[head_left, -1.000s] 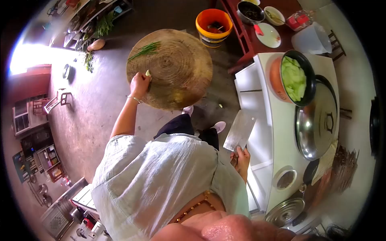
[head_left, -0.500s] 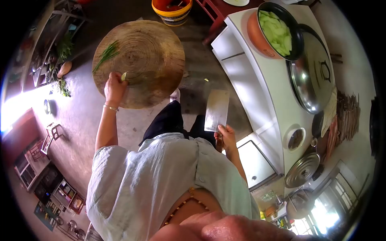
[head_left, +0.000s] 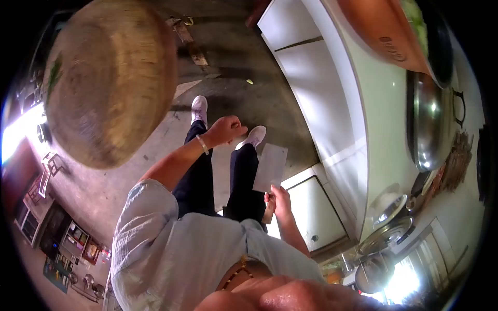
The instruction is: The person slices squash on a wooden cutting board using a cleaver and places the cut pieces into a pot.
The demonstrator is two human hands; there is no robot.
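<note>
Left hand (head_left: 223, 131): fingers curled, contents cannot be told; right of thick round wooden block (head_left: 111, 85), nearer it than right hand (head_left: 280, 201).
Right hand: clamped on handle of broad rectangular metal cleaver (head_left: 271, 168).
Cleaver: well right of block, long axis pointing away from body.
Orange-sided pan (head_left: 384, 36): far right of block; pale green pieces (head_left: 415, 18) inside.

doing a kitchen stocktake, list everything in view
Chopping block: one, brown, upper left
Greens: one bunch, green, on chopping block
Pot: one, orange, upper right
Counter: one, white, right
Large lid: one, silver, on counter
Sticks: many, brown, far right
Scrap: one, pale green, on floor
Small wares: too blurred to count, silver, lower left
Cleaver: one, silver, centre
Shoes: two, pale pink, on floor
Left hand: one, over floor
Right hand: one, holding cleaver
</note>
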